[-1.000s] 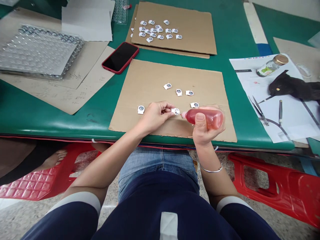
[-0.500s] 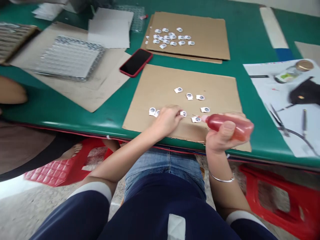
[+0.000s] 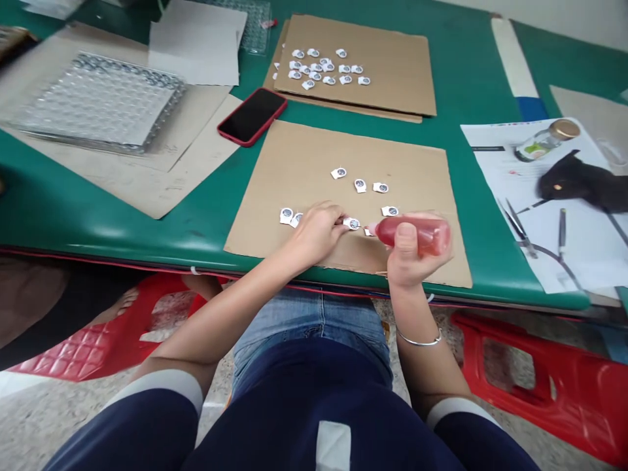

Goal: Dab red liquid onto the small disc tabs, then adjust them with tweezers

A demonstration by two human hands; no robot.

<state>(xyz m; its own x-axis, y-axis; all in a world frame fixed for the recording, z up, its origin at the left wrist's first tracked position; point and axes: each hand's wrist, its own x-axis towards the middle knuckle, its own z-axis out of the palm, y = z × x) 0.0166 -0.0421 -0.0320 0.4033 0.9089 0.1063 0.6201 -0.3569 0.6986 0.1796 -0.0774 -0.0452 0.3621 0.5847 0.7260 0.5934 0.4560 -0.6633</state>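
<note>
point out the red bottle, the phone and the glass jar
red bottle (image 3: 426, 236): head view, on its body
phone (image 3: 252, 116): head view, on its screen
glass jar (image 3: 538, 144): head view, on its side

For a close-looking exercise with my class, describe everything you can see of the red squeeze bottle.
The squeeze bottle looks like translucent plastic, rounded and red, with a paler pink nozzle. Held nearly level in the right hand, thumb across it, it is over the cardboard sheet. The nozzle points toward the small white piece in the left hand; whether they touch is unclear.
</note>
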